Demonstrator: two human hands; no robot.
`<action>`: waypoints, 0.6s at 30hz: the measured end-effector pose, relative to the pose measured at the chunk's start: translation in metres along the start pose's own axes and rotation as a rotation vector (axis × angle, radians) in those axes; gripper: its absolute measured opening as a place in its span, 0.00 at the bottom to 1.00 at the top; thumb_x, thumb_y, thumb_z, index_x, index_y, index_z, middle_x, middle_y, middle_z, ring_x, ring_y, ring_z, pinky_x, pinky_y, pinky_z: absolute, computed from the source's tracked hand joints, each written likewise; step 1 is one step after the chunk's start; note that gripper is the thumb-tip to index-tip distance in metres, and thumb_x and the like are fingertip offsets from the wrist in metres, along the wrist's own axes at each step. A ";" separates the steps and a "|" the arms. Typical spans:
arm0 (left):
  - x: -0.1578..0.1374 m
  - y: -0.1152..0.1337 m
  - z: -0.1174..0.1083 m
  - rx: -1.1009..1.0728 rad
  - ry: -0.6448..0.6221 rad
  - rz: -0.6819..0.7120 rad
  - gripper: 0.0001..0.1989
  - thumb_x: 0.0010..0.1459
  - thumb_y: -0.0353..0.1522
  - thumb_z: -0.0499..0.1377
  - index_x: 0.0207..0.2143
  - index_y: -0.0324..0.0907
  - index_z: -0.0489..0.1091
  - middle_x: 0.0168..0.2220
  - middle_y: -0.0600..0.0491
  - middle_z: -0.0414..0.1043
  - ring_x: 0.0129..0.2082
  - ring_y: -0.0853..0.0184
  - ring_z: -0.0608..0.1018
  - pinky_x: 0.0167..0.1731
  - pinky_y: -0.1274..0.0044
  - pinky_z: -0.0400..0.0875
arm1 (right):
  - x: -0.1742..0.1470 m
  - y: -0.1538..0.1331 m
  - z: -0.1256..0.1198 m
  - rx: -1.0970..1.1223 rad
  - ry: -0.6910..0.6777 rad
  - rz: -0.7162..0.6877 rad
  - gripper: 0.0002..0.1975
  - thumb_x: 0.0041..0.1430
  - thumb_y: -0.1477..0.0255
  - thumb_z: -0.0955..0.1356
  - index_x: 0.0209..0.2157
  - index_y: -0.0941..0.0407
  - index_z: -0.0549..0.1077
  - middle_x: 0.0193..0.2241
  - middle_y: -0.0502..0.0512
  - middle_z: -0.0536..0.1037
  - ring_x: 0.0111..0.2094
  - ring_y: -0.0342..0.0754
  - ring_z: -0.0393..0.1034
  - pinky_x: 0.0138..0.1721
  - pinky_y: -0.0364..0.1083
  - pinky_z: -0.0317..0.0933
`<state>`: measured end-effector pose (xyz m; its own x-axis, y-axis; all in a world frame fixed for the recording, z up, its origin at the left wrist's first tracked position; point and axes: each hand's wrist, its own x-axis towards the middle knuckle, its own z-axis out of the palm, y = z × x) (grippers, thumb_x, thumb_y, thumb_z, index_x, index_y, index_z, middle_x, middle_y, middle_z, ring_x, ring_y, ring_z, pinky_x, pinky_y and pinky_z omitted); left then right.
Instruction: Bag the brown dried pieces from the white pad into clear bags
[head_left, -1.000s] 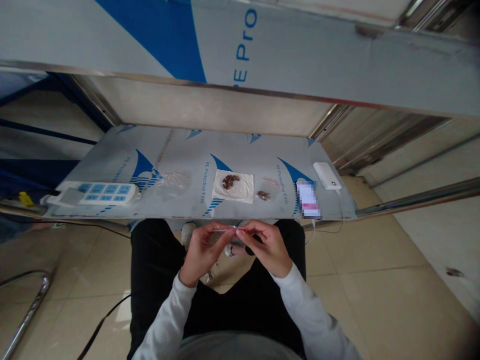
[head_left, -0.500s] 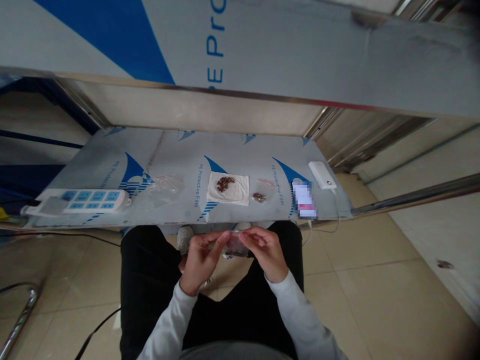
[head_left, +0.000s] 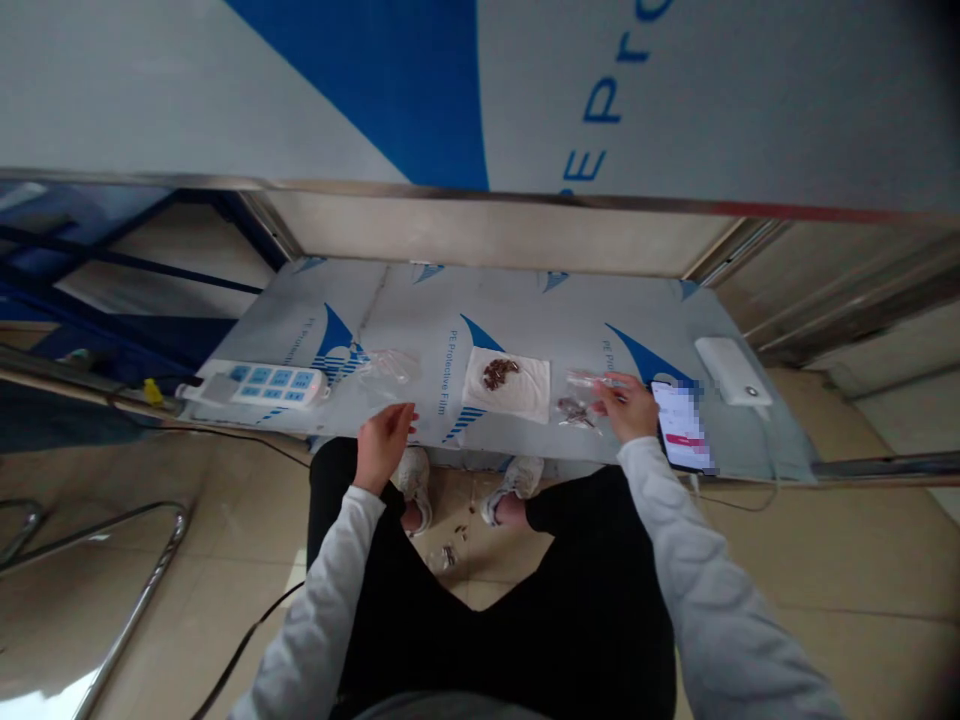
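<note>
My right hand [head_left: 630,408] is over the right part of the shelf, its fingers pinching the edge of a small clear plastic bag [head_left: 592,378]. Small brown pieces [head_left: 574,411] lie in clear plastic just below those fingertips; whether this is one bag or two overlapping, I cannot tell. My left hand [head_left: 385,445] hovers at the front edge with its fingers curled together, and nothing shows in it. Just beyond it rests a crumpled pile of clear bags [head_left: 390,370]. Between the hands, a white cloth [head_left: 534,388] carries a heap of small brown pieces [head_left: 496,374].
A white power strip [head_left: 279,385] lies on the left of the film-covered shelf [head_left: 480,300]. To the right are a phone [head_left: 679,425] and a white power bank [head_left: 731,370] with a cable. An upper panel [head_left: 300,120] overhangs the back. Bits [head_left: 448,556] lie on the floor.
My hands have parted from above my lap, where both held a small bag. The right went to the shelf's right side with a bag, the left leftward. The view shifted left.
</note>
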<state>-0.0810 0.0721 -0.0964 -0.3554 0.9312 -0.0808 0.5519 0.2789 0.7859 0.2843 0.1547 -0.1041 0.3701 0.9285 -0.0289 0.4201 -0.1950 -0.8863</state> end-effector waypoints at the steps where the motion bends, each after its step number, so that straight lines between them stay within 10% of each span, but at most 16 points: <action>1: 0.013 -0.008 -0.003 0.051 0.062 -0.029 0.22 0.58 0.45 0.52 0.42 0.37 0.73 0.32 0.48 0.79 0.28 0.65 0.80 0.33 0.75 0.72 | 0.014 0.010 0.000 -0.134 0.037 -0.035 0.30 0.46 0.50 0.69 0.43 0.60 0.71 0.29 0.59 0.79 0.25 0.52 0.73 0.33 0.54 0.68; 8: 0.065 -0.032 0.001 0.321 0.280 -0.148 0.24 0.49 0.43 0.62 0.47 0.39 0.72 0.43 0.40 0.74 0.40 0.53 0.76 0.40 0.65 0.67 | 0.012 0.034 -0.006 -0.489 0.315 -0.324 0.29 0.52 0.55 0.65 0.47 0.64 0.70 0.42 0.70 0.74 0.44 0.61 0.67 0.49 0.61 0.58; 18: 0.028 -0.022 0.006 0.294 0.458 0.060 0.17 0.55 0.41 0.60 0.45 0.45 0.76 0.33 0.52 0.68 0.28 0.69 0.71 0.31 0.76 0.64 | -0.111 -0.023 0.032 -0.192 0.110 -0.542 0.16 0.59 0.66 0.64 0.48 0.56 0.69 0.45 0.63 0.73 0.47 0.56 0.67 0.45 0.56 0.65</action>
<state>-0.0989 0.0929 -0.1197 -0.5728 0.7682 0.2860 0.7457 0.3433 0.5711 0.2073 0.0662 -0.0950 0.1397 0.8756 0.4625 0.7123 0.2356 -0.6612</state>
